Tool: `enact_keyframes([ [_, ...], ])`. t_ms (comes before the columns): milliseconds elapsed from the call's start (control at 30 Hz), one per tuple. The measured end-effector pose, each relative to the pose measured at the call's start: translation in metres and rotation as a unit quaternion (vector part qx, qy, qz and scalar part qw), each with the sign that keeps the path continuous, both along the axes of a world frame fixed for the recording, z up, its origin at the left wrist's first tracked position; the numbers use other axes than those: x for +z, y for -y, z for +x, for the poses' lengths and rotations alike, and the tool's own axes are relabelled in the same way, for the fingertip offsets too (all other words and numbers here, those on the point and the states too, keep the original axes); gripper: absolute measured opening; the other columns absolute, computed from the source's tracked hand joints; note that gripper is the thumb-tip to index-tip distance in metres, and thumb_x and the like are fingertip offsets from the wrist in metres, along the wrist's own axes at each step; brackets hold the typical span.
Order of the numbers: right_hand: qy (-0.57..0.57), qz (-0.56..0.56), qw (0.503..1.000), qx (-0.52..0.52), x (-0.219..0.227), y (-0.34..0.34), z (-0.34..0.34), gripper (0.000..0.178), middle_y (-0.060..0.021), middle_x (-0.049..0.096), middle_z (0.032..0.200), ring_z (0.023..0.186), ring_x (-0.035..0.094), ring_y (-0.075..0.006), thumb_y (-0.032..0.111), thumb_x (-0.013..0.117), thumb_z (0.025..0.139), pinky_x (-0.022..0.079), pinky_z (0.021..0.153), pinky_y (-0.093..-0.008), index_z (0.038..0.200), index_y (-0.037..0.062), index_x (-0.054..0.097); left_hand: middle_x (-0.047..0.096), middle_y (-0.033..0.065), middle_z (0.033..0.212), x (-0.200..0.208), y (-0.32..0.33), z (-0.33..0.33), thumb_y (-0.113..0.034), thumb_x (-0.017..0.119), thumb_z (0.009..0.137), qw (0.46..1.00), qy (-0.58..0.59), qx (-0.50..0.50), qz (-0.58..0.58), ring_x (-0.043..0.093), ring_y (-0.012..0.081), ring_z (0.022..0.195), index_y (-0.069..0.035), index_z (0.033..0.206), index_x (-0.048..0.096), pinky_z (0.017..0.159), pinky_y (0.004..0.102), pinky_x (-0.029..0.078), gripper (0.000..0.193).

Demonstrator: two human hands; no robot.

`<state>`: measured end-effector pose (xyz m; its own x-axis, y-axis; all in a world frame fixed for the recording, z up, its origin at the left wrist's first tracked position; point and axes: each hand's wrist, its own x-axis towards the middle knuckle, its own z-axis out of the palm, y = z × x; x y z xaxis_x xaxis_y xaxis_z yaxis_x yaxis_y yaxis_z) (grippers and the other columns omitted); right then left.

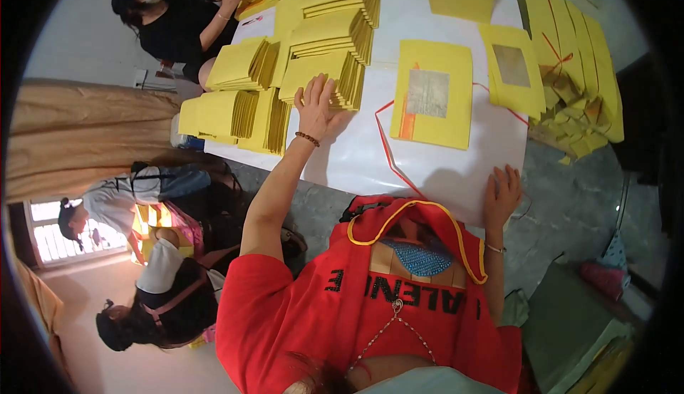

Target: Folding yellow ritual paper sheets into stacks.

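My left hand [315, 105] reaches forward, its fingers stretched over the near end of a fanned stack of yellow paper packets [328, 73]. It touches the top packet without visibly gripping it. Beside the right table edge is my right hand [503, 193], open, its fingers slightly apart and nothing in them. Between the hands lies a single yellow packet [456, 95] with a silvery square and an orange strip on its face. A thin red ribbon [385, 137] runs from near that packet down to the table's front edge.
More yellow stacks [242, 66] stand at the left of the white table [342, 155]. Another silver-faced packet [509, 66] lies at the right, near a hanging bundle of yellow paper [591, 59]. A masked person [182, 23] works at far left; two people [171, 287] are behind, lower left.
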<state>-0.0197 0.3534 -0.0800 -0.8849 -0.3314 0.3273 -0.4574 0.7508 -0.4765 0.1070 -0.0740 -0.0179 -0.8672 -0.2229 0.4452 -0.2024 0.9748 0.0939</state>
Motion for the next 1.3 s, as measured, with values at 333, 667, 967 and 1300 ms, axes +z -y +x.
enact_keyframes([
  [333, 0.026, 0.025, 0.999, -0.014, 0.012, 0.003, 0.005, 0.023, -0.0078, 0.049, 0.127, 0.125, 0.039, -0.0301, 0.019, 0.058, 0.085, 0.025, 0.100, -0.0459, 0.107, 0.0122, 0.062, 0.036, 0.0112, 0.138, 0.004, 0.008, -0.004, -0.040, 0.047, 0.089, 0.989, -0.098, 0.077, 0.085, 0.029, 0.0282, 0.130, -0.012, 0.134, 0.038, 0.103, 0.0539, 0.008, 0.054],
  [667, 0.038, 0.078, 0.996, -0.020, 0.017, 0.001, 0.007, 0.024, -0.0108, 0.050, 0.126, 0.124, 0.040, -0.0308, 0.018, 0.058, 0.085, 0.028, 0.099, -0.0473, 0.107, 0.0099, 0.062, 0.046, 0.0101, 0.129, 0.018, -0.006, -0.009, -0.031, 0.048, 0.088, 0.995, -0.077, 0.059, 0.015, 0.037, 0.0260, 0.124, -0.012, 0.121, 0.051, 0.101, 0.0531, 0.013, 0.038],
  [967, 0.170, -0.188, 0.964, 0.080, 0.053, 0.056, -0.016, 0.024, -0.0147, 0.048, 0.126, 0.119, 0.045, -0.0283, 0.011, 0.057, 0.087, 0.038, 0.096, -0.0334, 0.109, 0.0032, 0.060, 0.055, 0.0079, 0.116, 0.021, -0.082, -0.033, -0.009, 0.060, 0.074, 0.998, -0.037, -0.057, 0.017, 0.046, 0.0253, 0.116, -0.011, 0.110, 0.059, 0.095, 0.0494, 0.028, 0.036],
  [1300, 0.280, -0.317, 0.902, 0.090, 0.031, 0.078, -0.029, 0.033, -0.0125, 0.049, 0.126, 0.116, 0.047, -0.0224, 0.012, 0.053, 0.090, 0.040, 0.094, -0.0324, 0.122, 0.0031, 0.051, 0.052, 0.0225, 0.119, -0.016, -0.106, -0.036, -0.021, 0.050, 0.090, 0.921, -0.029, -0.034, 0.386, 0.049, 0.0362, 0.110, 0.001, 0.121, 0.049, 0.094, 0.0403, 0.039, 0.038],
])
